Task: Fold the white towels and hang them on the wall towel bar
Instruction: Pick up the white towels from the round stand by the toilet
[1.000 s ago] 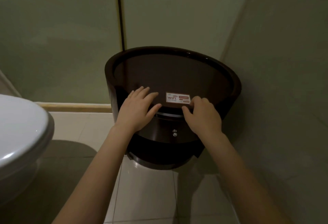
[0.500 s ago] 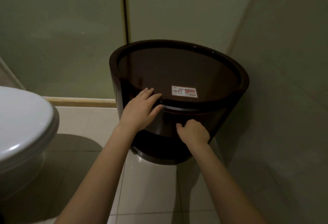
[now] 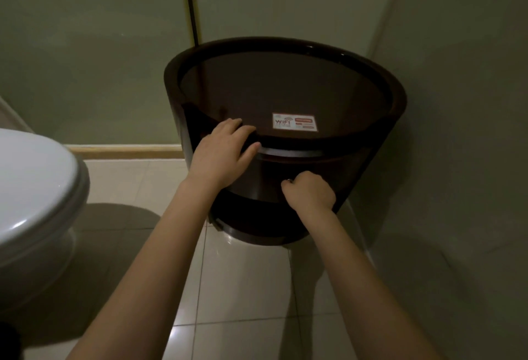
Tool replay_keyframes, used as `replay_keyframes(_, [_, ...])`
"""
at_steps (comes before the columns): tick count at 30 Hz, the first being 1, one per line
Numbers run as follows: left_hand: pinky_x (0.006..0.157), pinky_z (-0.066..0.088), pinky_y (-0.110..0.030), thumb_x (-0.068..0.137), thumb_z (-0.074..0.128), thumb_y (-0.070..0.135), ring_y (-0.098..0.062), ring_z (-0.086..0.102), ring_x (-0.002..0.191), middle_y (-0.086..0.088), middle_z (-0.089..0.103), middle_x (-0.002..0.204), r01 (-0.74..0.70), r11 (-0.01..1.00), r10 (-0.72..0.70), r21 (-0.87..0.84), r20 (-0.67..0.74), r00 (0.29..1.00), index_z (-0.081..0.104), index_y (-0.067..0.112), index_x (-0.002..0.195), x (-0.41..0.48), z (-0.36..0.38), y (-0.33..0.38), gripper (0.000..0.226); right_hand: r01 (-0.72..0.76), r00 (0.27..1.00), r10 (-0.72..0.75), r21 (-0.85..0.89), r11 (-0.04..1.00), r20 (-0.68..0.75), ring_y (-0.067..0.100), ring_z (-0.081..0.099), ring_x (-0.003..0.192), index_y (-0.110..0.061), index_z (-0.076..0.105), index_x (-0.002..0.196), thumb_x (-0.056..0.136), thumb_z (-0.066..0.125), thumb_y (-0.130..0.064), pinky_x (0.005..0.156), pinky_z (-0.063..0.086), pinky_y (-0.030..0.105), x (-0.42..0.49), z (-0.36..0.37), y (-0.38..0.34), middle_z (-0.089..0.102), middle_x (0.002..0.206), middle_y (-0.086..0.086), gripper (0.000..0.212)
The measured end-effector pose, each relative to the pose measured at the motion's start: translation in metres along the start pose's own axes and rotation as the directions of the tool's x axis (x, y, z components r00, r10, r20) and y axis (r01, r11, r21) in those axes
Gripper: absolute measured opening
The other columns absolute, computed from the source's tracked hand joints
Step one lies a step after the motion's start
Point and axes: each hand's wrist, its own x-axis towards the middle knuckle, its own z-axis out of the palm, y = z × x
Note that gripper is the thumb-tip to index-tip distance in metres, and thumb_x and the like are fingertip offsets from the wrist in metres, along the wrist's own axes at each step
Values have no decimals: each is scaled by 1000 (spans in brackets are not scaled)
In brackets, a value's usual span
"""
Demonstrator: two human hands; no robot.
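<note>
Cabinet (image 3: pixel 285 88): dark, round, glossy.

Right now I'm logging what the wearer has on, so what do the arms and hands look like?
Both forearms are bare, with no sleeves, watch or gloves in view. The left hand shows no jewellery; the right hand has a small dark mark at one finger, possibly a ring.

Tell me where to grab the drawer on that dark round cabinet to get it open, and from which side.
Take the small metal knob at the middle of the curved drawer front, coming straight from the front. The panel is smooth and bowed, offering no other purchase. The right hand is already closed there; the left hand rests on the cabinet rim, probably steadying it.
</note>
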Motion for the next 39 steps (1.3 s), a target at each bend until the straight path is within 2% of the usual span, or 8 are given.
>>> replay_keyframes(5, [98, 42, -42, 96, 39, 46, -22, 38, 133, -5, 46, 141, -4, 1000, 4, 7, -16, 1000, 49, 22, 133, 2, -1, 2, 46, 24, 999, -24, 12, 1000, 20, 15, 51, 59, -16, 58, 70, 91, 50, -39, 48, 30, 24, -10, 1, 10, 58, 69, 0, 33])
replay_keyframes(10, [100, 41, -41, 96, 41, 46, -22, 35, 136, -5, 44, 143, -1, 1000, 1, 22, -17, 1000, 46, 22, 136, 1, 2, 4, 47, 67, 997, -68, 15, 998, 43, 17, 55, 62, -15, 61, 73, 91, 50, -39, 53, 38, 26, -29, -2, 19, 59, 69, 0, 32])
replay_keyframes(18, [101, 41, -44, 95, 45, 43, -24, 35, 136, -7, 45, 143, 32, 999, -32, -3, -51, 998, 48, 20, 133, -1, 7, 9, 45, 86, 991, -85, -4, 996, 107, 12, 45, 55, -16, 55, 71, 93, 49, -38, 45, 28, 23, -58, -6, 32, 51, 64, -3, 31])
replay_keyframes(24, [103, 40, -47, 95, 47, 41, -26, 33, 138, -9, 43, 144, 38, 999, -39, -31, -44, 998, 46, 17, 135, -4, 6, 12, 47, 86, 983, -84, -4, 996, 161, 15, 46, 58, -18, 50, 67, 91, 50, -35, 46, 28, 23, -75, -11, 38, 49, 66, -2, 30])
replay_keyframes(30, [105, 39, -49, 94, 48, 39, -25, 27, 141, -9, 38, 147, 53, 998, -53, -25, -24, 998, 43, 17, 138, -6, 7, 14, 49, 79, 981, -78, 2, 997, 180, 20, 53, 73, -17, 55, 80, 91, 51, -34, 48, 29, 23, -91, -15, 39, 55, 80, 1, 21])
replay_keyframes(32, [105, 39, -50, 95, 48, 39, -26, 26, 141, -10, 37, 148, 56, 998, -57, -25, -21, 998, 42, 17, 138, -6, 7, 14, 49, 81, 982, -79, -5, 997, 174, 21, 55, 75, -17, 57, 82, 91, 51, -35, 50, 31, 24, -95, -16, 40, 54, 79, 0, 20])
replay_keyframes(39, [107, 37, -49, 95, 48, 40, -25, 24, 142, -9, 35, 150, 72, 997, -72, -31, -1, 997, 41, 16, 139, -7, 4, 17, 51, 81, 981, -76, -22, 996, 176, 17, 49, 67, -17, 55, 79, 92, 50, -36, 46, 27, 23, -111, -14, 45, 49, 69, -3, 23])
